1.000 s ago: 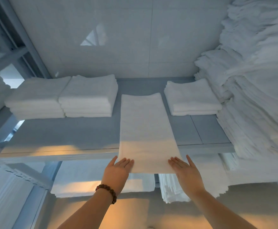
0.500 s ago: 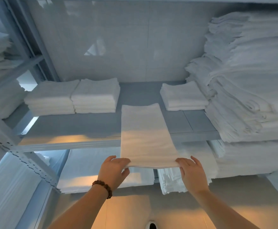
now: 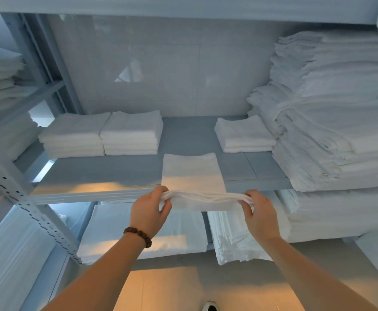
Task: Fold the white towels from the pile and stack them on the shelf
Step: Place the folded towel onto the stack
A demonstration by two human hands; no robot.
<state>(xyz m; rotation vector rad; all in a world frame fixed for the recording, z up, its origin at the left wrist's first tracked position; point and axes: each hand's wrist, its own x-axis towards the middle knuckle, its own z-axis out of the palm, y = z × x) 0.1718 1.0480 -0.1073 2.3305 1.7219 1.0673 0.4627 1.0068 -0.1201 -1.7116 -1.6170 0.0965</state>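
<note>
1. Watching through the head camera, I see the left hand (image 3: 148, 212) and the right hand (image 3: 262, 215) each pinching 1 near corner of the white towel (image 3: 192, 173), with thumb and curled fingers closed on its layered edge.
2. The towel's far part lies flat on the grey shelf (image 3: 93, 171). It sits between 2 taller stacks (image 3: 100, 135) at the left and a short stack (image 3: 244, 135) at the right. Its near edge is raised just off the shelf's front lip and stretched taut between the hands. The unfolded pile (image 3: 329, 122) fills the right end of the shelf.
3. I judge the step in hand to be the next fold, near edge carried over onto the far edge.
4. To do it well I would:
   - hold both corners level and equally taut, so the layers do not slip apart;
   - lay the near edge down square on the far edge;
   - let go only once the corners match, then smooth the crease flat with open palms.
5. The short stack looks the likeliest place for it, so the finished width should match that stack.
6. I can read no brand, label or writing anywhere. The towels are plain and the beaded bracelet (image 3: 138, 235) on the left wrist shows no marks.
</note>
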